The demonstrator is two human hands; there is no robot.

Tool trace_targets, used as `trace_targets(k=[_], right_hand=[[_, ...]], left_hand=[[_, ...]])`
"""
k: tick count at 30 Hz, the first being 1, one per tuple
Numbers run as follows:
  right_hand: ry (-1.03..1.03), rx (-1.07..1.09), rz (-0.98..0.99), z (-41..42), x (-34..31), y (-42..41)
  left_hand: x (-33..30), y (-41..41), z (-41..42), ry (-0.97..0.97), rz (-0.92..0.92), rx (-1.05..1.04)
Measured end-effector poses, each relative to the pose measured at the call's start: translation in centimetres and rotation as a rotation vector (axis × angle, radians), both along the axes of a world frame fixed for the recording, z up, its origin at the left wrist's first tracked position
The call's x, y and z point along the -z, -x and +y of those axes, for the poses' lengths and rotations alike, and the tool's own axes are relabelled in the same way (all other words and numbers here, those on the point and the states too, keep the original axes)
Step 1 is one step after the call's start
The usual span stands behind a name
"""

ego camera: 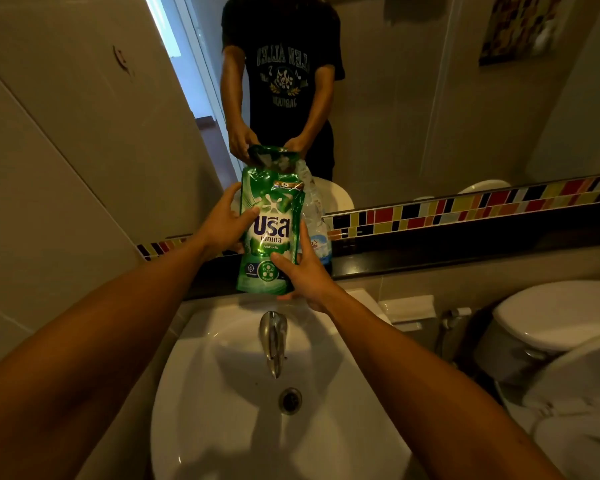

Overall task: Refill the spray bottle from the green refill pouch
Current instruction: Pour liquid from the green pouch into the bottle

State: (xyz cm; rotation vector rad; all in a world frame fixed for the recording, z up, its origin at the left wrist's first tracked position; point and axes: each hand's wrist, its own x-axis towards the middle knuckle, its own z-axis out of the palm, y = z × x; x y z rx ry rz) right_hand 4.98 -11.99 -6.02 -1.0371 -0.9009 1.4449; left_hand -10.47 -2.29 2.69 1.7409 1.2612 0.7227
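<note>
the person is standing at a white sink (201, 427) and holding the green refill pouch (269, 233) upright with both hands, above the far rim of the basin and just in front of the mirror (413, 98). the left hand (224, 225) is gripping the pouch's left edge near its middle, thumb lying across the printed front and fingers wrapped behind. the right hand (303, 271) is gripping the lower right corner, thumb on the front, fingers curling under and behind. both are clenched on the pouch; neither is free.

a clear plastic bottle (314, 216) with a pale blue label is standing on the dark ledge (430, 258) just behind and to the right of the pouch, partly hidden by it. whether it is the spray bottle, and whether its top is off, cannot be told from here. the pouch's top also looks sealed, though the corner is not clear.

judged from this, the step in hand is readying the pouch for pouring. doing it well probably means keeping the pouch upright while one hand is moving up to the top to open it, holding the soft body lightly so liquid is not being squeezed out, and bringing the bottle over the basin so spills are falling into the sink near the tap (273, 337).
</note>
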Motion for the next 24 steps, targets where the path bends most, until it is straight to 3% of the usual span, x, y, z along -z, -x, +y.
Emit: trace_targets(k=[13, 18, 24], right_hand=[[0.027, 0.133, -0.293, 0.7, 4.2, -1.9], [-0.019, 0.196, -0.423, 1.2, 3.6, -1.4], [-0.115, 0.158, -0.495, 2.7, 2.3, 1.2]], left_hand=[[8.8, -1.9, -0.9, 0.183, -0.431, -0.146], [9.5, -1.3, -1.5, 0.298, -0.539, -0.202], [8.7, 2.0, -1.4, 0.257, -0.671, -0.273]])
